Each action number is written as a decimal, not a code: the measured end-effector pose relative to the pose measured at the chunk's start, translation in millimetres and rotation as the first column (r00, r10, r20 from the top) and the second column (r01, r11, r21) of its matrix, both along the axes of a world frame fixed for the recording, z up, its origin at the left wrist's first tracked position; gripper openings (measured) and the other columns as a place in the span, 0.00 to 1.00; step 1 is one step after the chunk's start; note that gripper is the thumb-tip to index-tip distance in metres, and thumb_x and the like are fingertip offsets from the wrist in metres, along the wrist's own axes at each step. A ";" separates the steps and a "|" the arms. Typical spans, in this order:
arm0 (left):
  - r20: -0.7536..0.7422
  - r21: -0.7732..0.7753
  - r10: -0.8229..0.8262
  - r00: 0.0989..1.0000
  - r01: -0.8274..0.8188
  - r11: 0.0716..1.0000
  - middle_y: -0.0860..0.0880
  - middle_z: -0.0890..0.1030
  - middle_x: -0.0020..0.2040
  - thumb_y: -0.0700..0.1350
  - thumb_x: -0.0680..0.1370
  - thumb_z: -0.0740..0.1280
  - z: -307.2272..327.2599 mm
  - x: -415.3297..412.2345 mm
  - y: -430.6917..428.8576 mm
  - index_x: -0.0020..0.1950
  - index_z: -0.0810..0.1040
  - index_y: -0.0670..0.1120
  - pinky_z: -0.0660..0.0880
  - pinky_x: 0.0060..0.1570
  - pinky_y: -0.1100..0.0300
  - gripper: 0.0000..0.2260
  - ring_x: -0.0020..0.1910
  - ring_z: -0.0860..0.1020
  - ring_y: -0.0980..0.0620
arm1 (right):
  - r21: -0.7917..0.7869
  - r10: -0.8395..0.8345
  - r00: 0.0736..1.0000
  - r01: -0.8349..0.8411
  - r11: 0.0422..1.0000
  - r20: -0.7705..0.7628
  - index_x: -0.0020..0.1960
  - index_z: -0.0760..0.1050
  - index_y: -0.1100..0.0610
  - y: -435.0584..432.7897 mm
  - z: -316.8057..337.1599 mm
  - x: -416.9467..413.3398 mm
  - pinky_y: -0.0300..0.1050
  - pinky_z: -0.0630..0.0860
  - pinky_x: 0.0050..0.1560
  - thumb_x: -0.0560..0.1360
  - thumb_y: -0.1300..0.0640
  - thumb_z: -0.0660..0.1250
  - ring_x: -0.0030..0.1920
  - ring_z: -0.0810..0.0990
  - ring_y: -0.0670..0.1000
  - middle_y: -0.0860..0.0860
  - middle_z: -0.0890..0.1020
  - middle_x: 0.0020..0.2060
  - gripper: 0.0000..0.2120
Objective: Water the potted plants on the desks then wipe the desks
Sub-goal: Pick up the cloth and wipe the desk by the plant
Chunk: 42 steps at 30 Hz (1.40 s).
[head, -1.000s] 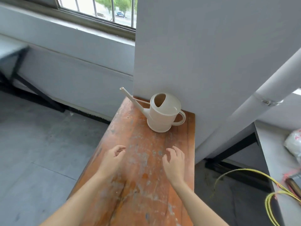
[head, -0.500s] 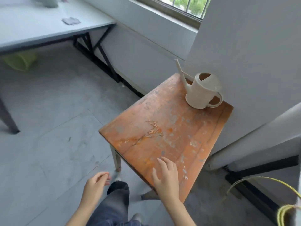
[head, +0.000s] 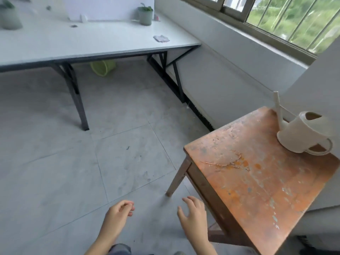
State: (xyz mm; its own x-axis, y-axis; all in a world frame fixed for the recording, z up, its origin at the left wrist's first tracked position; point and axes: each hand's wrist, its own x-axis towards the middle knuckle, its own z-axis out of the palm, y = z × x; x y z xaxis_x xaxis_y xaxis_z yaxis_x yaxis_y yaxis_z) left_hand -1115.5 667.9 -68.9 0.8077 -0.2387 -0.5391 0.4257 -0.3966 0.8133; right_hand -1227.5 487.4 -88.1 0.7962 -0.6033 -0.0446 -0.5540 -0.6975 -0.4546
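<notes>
Both your hands are empty: left hand (head: pixel 117 217) loosely curled, right hand (head: pixel 193 215) spread with fingers apart, each over bare floor (head: pixel 92 162) beside the worn wooden table (head: pixel 257 181). Watering can (head: pixel 301 133) stands upright at that table's far corner, well apart from either hand. One potted plant (head: pixel 145 14) sits on the white desk (head: pixel 92 43) across the room, another (head: pixel 9 17) at its left end; a cloth (head: pixel 161 38) lies near the desk edge. Risk: the can sits near the table's edge, so a hasty grab could tip it and spill water on the tiles. Window (head: pixel 276 15) runs along the right wall.
</notes>
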 end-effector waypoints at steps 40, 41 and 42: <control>-0.094 -0.049 0.088 0.992 -0.093 0.995 0.43 0.79 0.39 0.38 0.77 0.61 -0.4 513.0 -107.7 0.38 0.76 0.42 0.68 0.37 0.60 0.09 0.38 0.76 0.47 | 0.254 -0.181 0.960 0.233 0.939 -0.214 0.66 0.68 0.53 -110.2 -1.1 489.8 0.45 0.61 0.65 0.77 0.51 0.58 0.67 0.65 0.50 0.49 0.71 0.65 0.18; -0.081 -0.049 0.058 0.995 -0.062 0.997 0.43 0.79 0.39 0.38 0.77 0.61 2.1 535.7 -123.2 0.39 0.77 0.42 0.68 0.39 0.60 0.09 0.39 0.76 0.46 | 0.255 -0.197 0.955 0.252 0.933 -0.222 0.66 0.68 0.53 -121.0 0.1 506.4 0.45 0.61 0.65 0.77 0.51 0.58 0.67 0.65 0.50 0.49 0.71 0.65 0.18; -0.060 -0.058 0.024 0.998 -0.027 0.998 0.44 0.80 0.40 0.39 0.77 0.61 5.9 559.4 -138.8 0.39 0.77 0.42 0.68 0.40 0.59 0.08 0.40 0.76 0.46 | 0.262 -0.215 0.952 0.269 0.927 -0.217 0.66 0.68 0.54 -132.3 1.6 523.5 0.45 0.61 0.65 0.77 0.51 0.58 0.67 0.65 0.49 0.49 0.71 0.65 0.18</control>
State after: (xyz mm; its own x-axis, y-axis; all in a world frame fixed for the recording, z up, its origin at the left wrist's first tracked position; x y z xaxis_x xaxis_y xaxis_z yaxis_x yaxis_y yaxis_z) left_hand -556.1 529.1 -63.0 0.7807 -0.2509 -0.5723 0.4836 -0.3376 0.8076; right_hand -703.9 355.1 -86.5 0.5897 -0.7165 -0.3726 -0.7806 -0.3874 -0.4905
